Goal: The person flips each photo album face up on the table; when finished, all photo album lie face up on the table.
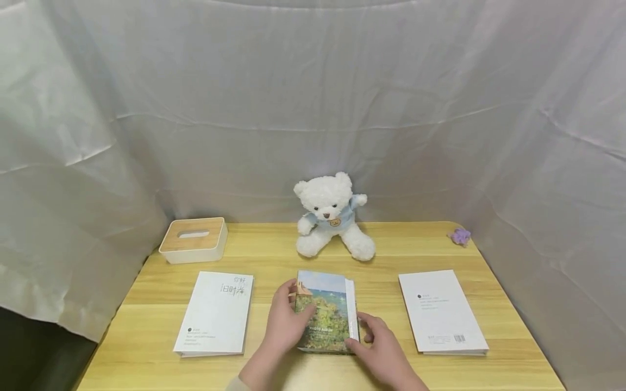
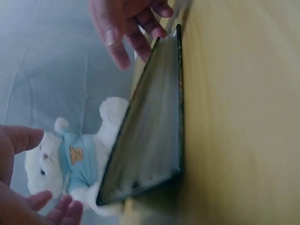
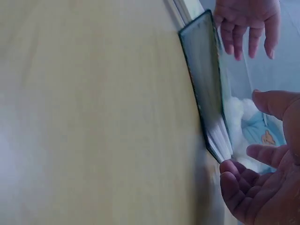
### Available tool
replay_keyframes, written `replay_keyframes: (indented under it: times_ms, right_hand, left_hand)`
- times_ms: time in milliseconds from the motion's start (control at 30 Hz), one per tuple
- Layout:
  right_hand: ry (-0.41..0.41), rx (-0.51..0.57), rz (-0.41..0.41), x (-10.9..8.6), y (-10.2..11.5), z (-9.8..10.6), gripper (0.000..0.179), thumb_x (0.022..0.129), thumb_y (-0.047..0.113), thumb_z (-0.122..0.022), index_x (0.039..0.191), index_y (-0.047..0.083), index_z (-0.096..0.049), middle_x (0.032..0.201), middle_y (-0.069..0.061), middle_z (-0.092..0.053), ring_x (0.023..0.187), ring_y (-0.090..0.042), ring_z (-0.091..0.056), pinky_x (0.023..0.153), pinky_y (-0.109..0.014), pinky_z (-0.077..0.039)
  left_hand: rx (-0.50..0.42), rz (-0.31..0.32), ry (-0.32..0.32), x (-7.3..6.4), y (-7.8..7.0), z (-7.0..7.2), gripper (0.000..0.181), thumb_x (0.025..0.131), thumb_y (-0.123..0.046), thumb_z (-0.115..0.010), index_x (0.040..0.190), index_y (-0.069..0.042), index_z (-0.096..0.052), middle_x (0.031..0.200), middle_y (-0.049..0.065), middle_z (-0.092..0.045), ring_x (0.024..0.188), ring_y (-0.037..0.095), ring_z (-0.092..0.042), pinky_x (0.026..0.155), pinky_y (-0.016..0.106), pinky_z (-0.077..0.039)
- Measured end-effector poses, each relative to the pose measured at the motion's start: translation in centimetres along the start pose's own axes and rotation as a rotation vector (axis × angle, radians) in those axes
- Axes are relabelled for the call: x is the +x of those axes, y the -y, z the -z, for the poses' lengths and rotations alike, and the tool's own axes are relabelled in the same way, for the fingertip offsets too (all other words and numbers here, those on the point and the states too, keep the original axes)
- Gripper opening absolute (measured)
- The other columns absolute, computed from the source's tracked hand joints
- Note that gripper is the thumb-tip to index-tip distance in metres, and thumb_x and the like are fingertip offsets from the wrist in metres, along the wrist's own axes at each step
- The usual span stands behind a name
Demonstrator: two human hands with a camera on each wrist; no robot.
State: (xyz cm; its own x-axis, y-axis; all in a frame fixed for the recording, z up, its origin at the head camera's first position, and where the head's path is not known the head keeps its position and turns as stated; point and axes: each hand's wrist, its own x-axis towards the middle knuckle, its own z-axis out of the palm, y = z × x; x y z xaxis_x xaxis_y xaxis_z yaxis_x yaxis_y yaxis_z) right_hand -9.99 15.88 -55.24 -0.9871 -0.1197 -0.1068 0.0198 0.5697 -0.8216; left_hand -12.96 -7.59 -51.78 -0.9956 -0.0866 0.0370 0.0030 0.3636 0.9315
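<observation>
A photo album (image 1: 323,312) with a painted seaside cover lies on the table between both hands. My left hand (image 1: 286,320) is at its left side, thumb overlapping the cover in the head view. In the left wrist view that hand's fingers (image 2: 42,199) are spread loosely, with a gap to the album. On the other side, my right hand (image 1: 383,350) has its fingertips right at the album's lower right edge. From the right wrist, its fingers look loosely bent by the corner of the pages, with the thumb (image 3: 269,101) held away. Between the covers, the page edges (image 2: 150,126) show as a wedge.
White books lie on either side, one at the left (image 1: 215,315) and one at the right (image 1: 442,309). Behind the album sits a white teddy bear (image 1: 329,217). A wood-topped tissue box (image 1: 195,250) stands back left; a small purple object (image 1: 461,236) is back right. Grey curtains (image 1: 313,108) surround the table.
</observation>
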Motion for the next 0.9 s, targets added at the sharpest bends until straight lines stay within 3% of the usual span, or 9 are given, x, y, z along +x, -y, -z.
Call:
replay_keyframes:
  times_ms: [133,233,433,567,733,800,900]
  right_hand:
    - [-0.099,0.033,0.019,-0.1,0.1,1.5,0.066,0.089,0.021,-0.087,0.144,-0.003,-0.059,0.125,-0.014,-0.067,0.093,-0.019,-0.06,0.076,-0.027,-0.054]
    - [-0.184,0.027,0.065,-0.2,0.1,3.1,0.061,0.09,0.016,-0.086,0.141,-0.004,-0.061,0.123,-0.015,-0.069,0.093,-0.018,-0.063,0.075,-0.027,-0.056]
    - [-0.373,-0.018,0.129,-0.7,-0.9,6.6,0.05,0.092,0.009,-0.083,0.137,-0.003,-0.065,0.12,-0.017,-0.072,0.09,-0.008,-0.061,0.072,-0.021,-0.053]
    - [-0.524,-0.029,0.155,-1.3,-2.1,9.1,0.045,0.089,0.003,-0.083,0.132,-0.002,-0.068,0.116,-0.016,-0.074,0.087,0.002,-0.059,0.07,-0.014,-0.05]
    - [-0.625,-0.06,0.037,-2.2,-3.0,12.7,0.046,0.091,0.008,-0.083,0.134,0.0,-0.069,0.118,-0.013,-0.074,0.087,0.01,-0.056,0.072,-0.009,-0.047]
    - [-0.61,-0.084,-0.037,-2.5,-3.5,14.0,0.05,0.094,0.015,-0.083,0.138,0.0,-0.066,0.124,-0.016,-0.072,0.09,0.008,-0.056,0.072,-0.008,-0.046]
    - [-0.532,-0.118,-0.132,-2.9,-4.6,15.6,0.062,0.097,0.027,-0.08,0.147,-0.002,-0.057,0.137,-0.025,-0.064,0.104,-0.012,-0.061,0.071,-0.008,-0.043]
  left_hand:
    - [0.013,-0.096,-0.012,0.6,-1.6,-1.6,0.059,0.092,-0.014,-0.081,0.143,0.001,-0.055,0.136,0.018,-0.056,0.121,0.037,-0.056,0.097,0.055,-0.053]
    - [0.006,-0.146,0.023,0.8,-2.8,-2.9,0.056,0.093,-0.015,-0.081,0.141,-0.001,-0.057,0.137,0.014,-0.056,0.121,0.035,-0.057,0.095,0.053,-0.054]
    - [0.012,-0.152,0.126,0.9,-4.1,-5.6,0.056,0.094,-0.024,-0.082,0.141,-0.006,-0.059,0.137,0.007,-0.056,0.121,0.03,-0.058,0.089,0.038,-0.054]
    - [-0.011,-0.138,0.225,1.1,-5.0,-7.6,0.058,0.096,-0.027,-0.08,0.146,-0.01,-0.056,0.138,0.005,-0.053,0.12,0.029,-0.057,0.086,0.034,-0.053]
    - [-0.003,-0.112,0.33,1.5,-6.7,-9.9,0.061,0.097,-0.03,-0.079,0.15,-0.014,-0.054,0.138,0.004,-0.054,0.119,0.024,-0.058,0.083,0.031,-0.054]
    - [0.019,-0.096,0.354,1.6,-7.2,-10.8,0.064,0.095,-0.032,-0.081,0.15,-0.016,-0.054,0.139,0.002,-0.055,0.118,0.02,-0.059,0.083,0.031,-0.055]
    - [0.054,-0.058,0.397,1.4,-7.7,-12.2,0.069,0.092,-0.035,-0.084,0.151,-0.016,-0.054,0.141,-0.001,-0.057,0.114,0.015,-0.062,0.083,0.03,-0.056]
